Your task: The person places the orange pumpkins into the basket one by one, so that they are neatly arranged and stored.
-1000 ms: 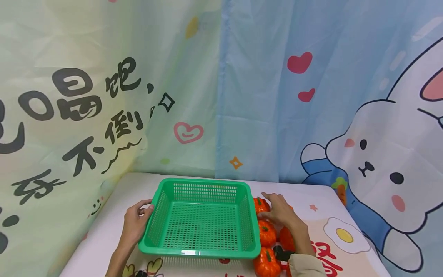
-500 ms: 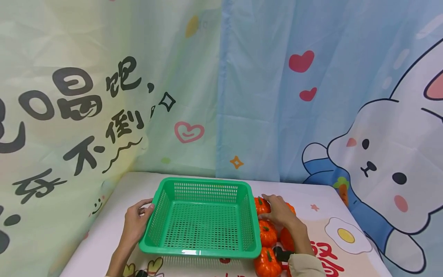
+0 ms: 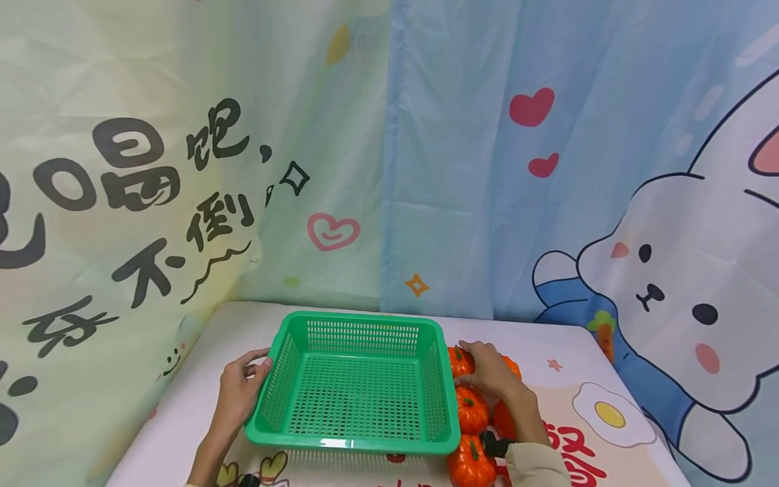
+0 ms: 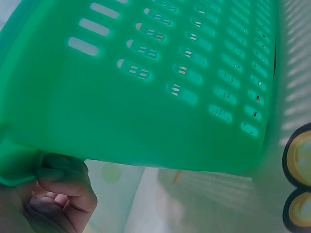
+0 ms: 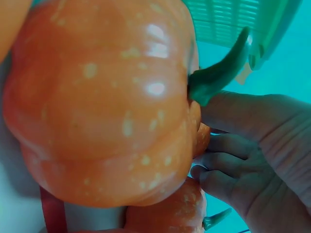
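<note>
Fingers of the left hand (image 3: 239, 387) curl round the green perforated plastic basket's (image 3: 356, 385) left rim on the bench (image 3: 182, 406); the right hand (image 3: 489, 372) cups the farthest small orange plastic pumpkin (image 3: 460, 361) beside it. Better to lift it clear of the rim.

Nearest pumpkin (image 3: 470, 465) cut off; perhaps another behind sleeve.

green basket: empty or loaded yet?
Empty. The green basket shows only bare mesh floor; the pumpkins sit outside on its right.
</note>
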Tool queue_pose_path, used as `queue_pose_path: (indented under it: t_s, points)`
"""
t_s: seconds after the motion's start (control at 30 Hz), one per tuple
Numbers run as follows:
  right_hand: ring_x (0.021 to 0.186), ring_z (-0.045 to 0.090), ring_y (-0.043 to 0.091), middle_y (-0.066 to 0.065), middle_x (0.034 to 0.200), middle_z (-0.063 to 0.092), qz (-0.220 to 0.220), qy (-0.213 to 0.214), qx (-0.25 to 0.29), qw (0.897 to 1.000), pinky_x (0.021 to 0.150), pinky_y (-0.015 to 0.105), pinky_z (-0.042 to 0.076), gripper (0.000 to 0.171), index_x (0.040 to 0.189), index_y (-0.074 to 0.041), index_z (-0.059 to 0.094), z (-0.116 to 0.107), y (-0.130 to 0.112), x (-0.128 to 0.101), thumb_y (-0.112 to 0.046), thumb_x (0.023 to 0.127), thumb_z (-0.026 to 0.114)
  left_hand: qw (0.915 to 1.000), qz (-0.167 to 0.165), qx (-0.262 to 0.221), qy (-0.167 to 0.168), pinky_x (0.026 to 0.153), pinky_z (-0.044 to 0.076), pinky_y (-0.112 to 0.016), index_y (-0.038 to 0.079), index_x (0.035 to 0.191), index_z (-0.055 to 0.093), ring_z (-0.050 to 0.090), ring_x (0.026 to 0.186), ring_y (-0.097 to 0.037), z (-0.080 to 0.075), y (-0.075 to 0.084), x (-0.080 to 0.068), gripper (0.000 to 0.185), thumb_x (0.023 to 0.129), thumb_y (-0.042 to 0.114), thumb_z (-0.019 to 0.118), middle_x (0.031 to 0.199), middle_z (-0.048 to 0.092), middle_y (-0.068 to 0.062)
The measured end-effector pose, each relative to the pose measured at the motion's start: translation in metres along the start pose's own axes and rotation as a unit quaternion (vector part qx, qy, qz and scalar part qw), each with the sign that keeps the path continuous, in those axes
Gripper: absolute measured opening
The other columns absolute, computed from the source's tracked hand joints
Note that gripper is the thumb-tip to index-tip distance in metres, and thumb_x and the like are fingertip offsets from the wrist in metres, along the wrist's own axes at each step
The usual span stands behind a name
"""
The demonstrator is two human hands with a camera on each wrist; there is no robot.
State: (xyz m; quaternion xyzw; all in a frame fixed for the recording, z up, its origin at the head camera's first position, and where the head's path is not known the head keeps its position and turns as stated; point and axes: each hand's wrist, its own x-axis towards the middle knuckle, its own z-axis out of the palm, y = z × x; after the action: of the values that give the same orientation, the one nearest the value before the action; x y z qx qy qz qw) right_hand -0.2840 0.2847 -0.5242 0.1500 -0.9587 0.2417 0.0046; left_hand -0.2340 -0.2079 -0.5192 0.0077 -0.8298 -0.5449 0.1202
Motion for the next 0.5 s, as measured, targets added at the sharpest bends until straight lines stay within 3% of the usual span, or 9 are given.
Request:
queue_pose_path:
  t_s: [0.13,0.2,0.37,0.4,0.5]
  points:
    - [0.107,0.067,0.039,0.026,0.127,0.072,-0.043,0.015,-0.003,0.999,0.096,0.060,0.061,0.085,0.150,0.008,0.060,0.013,0.024,0.008,-0.032,0.085,0.096,1.0000,-0.001,-0.002,0.002,0.055,0.054,-0.022,-0.009,0.137,0.069,0.063,0.054,-0.006,0.000,-0.001,0.000,0.035,0.110,0.014,0.065,0.080,0.076,-0.018]
    - [0.107,0.067,0.039,0.025,0.126,0.072,-0.044,0.013,0.001,0.999,0.095,0.059,0.061,0.083,0.150,0.006,0.061,0.015,0.028,0.009,-0.032,0.085,0.096,1.0000,-0.002,-0.004,0.002,0.055,0.054,-0.021,-0.008,0.137,0.069,0.064,0.055,-0.006,-0.001,-0.002,0.000,0.035,0.110,0.014,0.065,0.081,0.076,-0.018]
    - [0.105,0.066,0.037,0.021,0.122,0.073,-0.024,0.000,0.007,1.000,0.094,0.058,0.062,0.075,0.146,0.005,0.064,0.007,0.015,0.007,-0.025,0.085,0.096,0.9999,-0.009,-0.005,-0.002,0.055,0.054,-0.021,-0.008,0.138,0.068,0.063,0.055,-0.007,0.000,-0.002,0.000,0.036,0.110,0.015,0.065,0.081,0.075,-0.018]
    - [0.101,0.065,0.033,0.018,0.118,0.074,-0.038,0.010,0.013,0.999,0.089,0.053,0.063,0.074,0.143,0.004,0.066,0.009,0.019,0.007,-0.027,0.084,0.097,0.9999,-0.009,-0.005,-0.002,0.055,0.054,-0.021,-0.008,0.139,0.068,0.063,0.055,-0.007,0.000,-0.001,0.000,0.036,0.110,0.015,0.065,0.081,0.075,-0.018]
    - [0.098,0.066,0.028,0.013,0.113,0.075,-0.022,0.002,0.015,1.000,0.089,0.051,0.063,0.067,0.138,0.002,0.070,0.001,0.003,0.003,-0.022,0.083,0.097,1.0000,-0.006,-0.006,-0.001,0.055,0.054,-0.021,-0.008,0.138,0.068,0.063,0.056,-0.007,0.000,-0.001,0.000,0.036,0.110,0.014,0.065,0.082,0.076,-0.018]
